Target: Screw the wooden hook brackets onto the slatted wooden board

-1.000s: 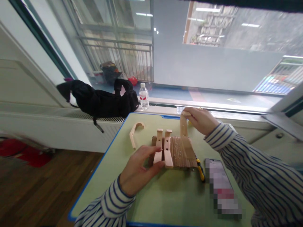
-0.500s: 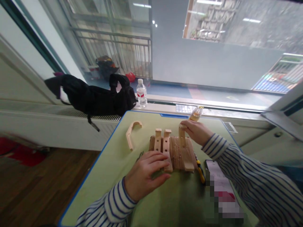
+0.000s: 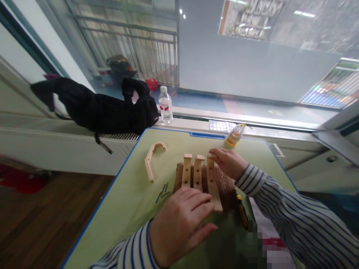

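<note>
Three pale wooden hooks with drilled holes lie side by side on a brown wooden board (image 3: 228,192): a left hook (image 3: 186,172), a middle hook (image 3: 198,173) and a right hook (image 3: 211,183). The curled top of the right hook is pinched in the fingers of my right hand (image 3: 229,162). My left hand (image 3: 185,220) lies across the lower ends of the hooks, fingers stretched out, hiding parts of them. A fourth hook (image 3: 148,162) rests on its side on the green table (image 3: 123,209). Several dark screws (image 3: 162,192) are scattered left of the board.
A yellow-and-black tool handle (image 3: 242,215) sits by the board's right edge, beside a partly blurred phone-like object (image 3: 265,218). At the back stand a yellow-based clear container (image 3: 235,135) and, on the sill, a water bottle (image 3: 165,106). A black bag (image 3: 112,112) lies on the left sill.
My right hand has shifted the right hook leftward, closer to the middle hook. My left hand has moved right and toward me over the hooks' lower ends. The view has also shifted slightly.
</note>
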A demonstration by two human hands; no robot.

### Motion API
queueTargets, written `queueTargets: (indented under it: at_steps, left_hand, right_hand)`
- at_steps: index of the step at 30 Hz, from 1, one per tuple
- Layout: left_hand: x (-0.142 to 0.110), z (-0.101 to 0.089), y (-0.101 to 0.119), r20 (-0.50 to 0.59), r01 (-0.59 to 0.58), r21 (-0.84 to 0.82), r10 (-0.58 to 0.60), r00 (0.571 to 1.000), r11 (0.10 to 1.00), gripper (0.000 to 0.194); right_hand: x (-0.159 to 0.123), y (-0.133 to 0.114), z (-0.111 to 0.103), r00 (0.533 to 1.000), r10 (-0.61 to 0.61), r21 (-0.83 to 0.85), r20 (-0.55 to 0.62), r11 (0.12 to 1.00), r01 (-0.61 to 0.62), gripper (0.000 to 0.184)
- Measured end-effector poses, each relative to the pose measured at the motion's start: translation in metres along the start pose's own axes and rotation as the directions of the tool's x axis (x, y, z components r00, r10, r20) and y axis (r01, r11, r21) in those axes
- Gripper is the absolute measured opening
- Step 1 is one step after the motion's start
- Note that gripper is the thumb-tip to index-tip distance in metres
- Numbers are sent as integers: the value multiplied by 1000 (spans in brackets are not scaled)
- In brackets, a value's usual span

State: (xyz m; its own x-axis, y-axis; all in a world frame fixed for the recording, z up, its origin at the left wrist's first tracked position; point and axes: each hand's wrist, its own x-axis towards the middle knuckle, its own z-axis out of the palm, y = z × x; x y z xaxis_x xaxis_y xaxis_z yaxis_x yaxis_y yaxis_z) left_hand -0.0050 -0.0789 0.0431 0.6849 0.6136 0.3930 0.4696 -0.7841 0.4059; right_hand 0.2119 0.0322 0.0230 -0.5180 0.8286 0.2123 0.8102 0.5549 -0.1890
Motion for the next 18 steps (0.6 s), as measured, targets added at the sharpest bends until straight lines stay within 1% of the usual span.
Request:
queueTargets:
  at_steps: [4,8,13,18]
  left_hand:
    - [4,9,2,12,21,21,-21,1000,1000,28]
    - [5,15,2,-21,22,45,-21,1000,999,26]
    - [7,17,2,-77,-7,112,15,997,994,22]
    - [8,19,3,-74,-41,145,52,996,989,21]
  right_hand:
    - [4,-1,5,1000,-9,4,14,1000,8,19]
    - [6,0,8,1000,-6,12,22,1000,5,19]
    - [7,0,9,1000,-11,39,27,999,10,20]
    - [6,-1,9,1000,-8,59,28,998,7,23]
